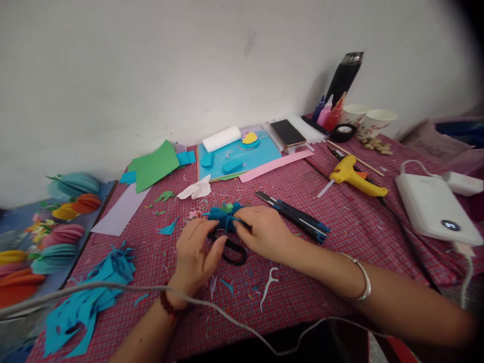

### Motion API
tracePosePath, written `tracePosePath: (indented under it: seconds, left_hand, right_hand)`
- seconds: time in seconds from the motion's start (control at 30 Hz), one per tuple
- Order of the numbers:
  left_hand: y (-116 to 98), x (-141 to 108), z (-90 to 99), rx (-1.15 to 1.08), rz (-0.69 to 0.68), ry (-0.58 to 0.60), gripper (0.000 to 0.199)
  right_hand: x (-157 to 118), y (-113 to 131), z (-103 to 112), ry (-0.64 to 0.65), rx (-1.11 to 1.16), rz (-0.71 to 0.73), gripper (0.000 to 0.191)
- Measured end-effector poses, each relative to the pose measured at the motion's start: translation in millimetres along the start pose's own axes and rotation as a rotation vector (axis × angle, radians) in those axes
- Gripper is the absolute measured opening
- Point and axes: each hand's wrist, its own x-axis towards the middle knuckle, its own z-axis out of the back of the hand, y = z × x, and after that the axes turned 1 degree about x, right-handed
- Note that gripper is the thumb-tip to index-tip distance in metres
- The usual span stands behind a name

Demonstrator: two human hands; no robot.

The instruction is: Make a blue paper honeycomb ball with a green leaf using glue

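Note:
A small blue paper piece (pixel 221 218) with cut, ragged edges and a bit of green on top sits between my hands. My left hand (pixel 194 252) holds its left side, fingertips at its edge and thumb in front. My right hand (pixel 264 229) pinches the right side with bent fingers, which hide part of the paper. Black scissors handles (pixel 236 253) show just below the paper, lying on the checked cloth; the blades are hidden. To the right of the scissors lies a blue-and-black utility knife (pixel 300 219). Small paper scraps (pixel 169 227) surround my hands.
Fringed blue paper strips (pixel 100 287) lie front left. A white cable (pixel 204 302) crosses my left wrist. Farther back are green paper (pixel 157 166), a blue sheet (pixel 260 156) and a phone (pixel 287 132). At right are a yellow glue gun (pixel 355 179) and a power bank (pixel 434 206).

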Motion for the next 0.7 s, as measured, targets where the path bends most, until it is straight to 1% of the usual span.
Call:
tracePosePath:
  seconds: [0.07,0.1,0.13,0.2,0.27,0.33,0.37,0.43,0.53,0.6,0.7]
  left_hand:
    - [-2.7,-0.1,-0.7,0.047,-0.031,0.005,0.03]
    - [-3.5,0.3,-2.0,0.087,-0.034,-0.008,0.032]
    - [-3.9,0.8,-3.8,0.12,-0.019,-0.018,0.03]
    - [-3.7,2.4,-7.9,0.141,0.061,-0.028,0.017]
    - [-2.6,4.1,-11.5,0.091,0.156,-0.021,0.005]
    - [-1.2,5.7,-13.2,-0.005,0.233,-0.016,0.01]
    - [-0.4,6.4,-13.3,-0.051,0.26,-0.026,0.013]
    - [1.3,7.3,-12.3,-0.105,0.3,-0.066,0.015]
    - [4.1,7.5,-9.3,-0.102,0.337,-0.128,0.015]
    - [6.0,7.2,-7.6,-0.103,0.346,-0.142,0.015]
    - [8.4,7.0,-6.3,-0.094,0.339,-0.15,0.014]
  right_hand:
    - [-0.3,-0.7,-0.9,0.004,-0.019,0.005,0.019]
    - [-0.6,-0.9,-1.6,0.001,-0.028,0.015,0.018]
    - [-1.1,-0.7,-2.3,-0.006,-0.038,0.033,0.018]
    - [-2.6,1.3,-3.2,-0.018,-0.071,0.107,0.018]
    - [-4.6,5.3,-2.9,-0.019,-0.099,0.226,0.02]
    - [-6.3,9.6,-0.9,-0.024,-0.077,0.339,0.02]
    - [-6.8,11.1,0.7,-0.038,-0.038,0.368,0.02]
    - [-6.3,11.6,4.0,-0.088,0.076,0.35,0.02]
    - [-3.2,6.7,7.2,-0.154,0.249,0.208,0.017]
    - [-1.4,2.7,6.9,-0.155,0.314,0.145,0.015]
    - [-1.1,-0.3,4.0,-0.133,0.319,0.152,0.014]
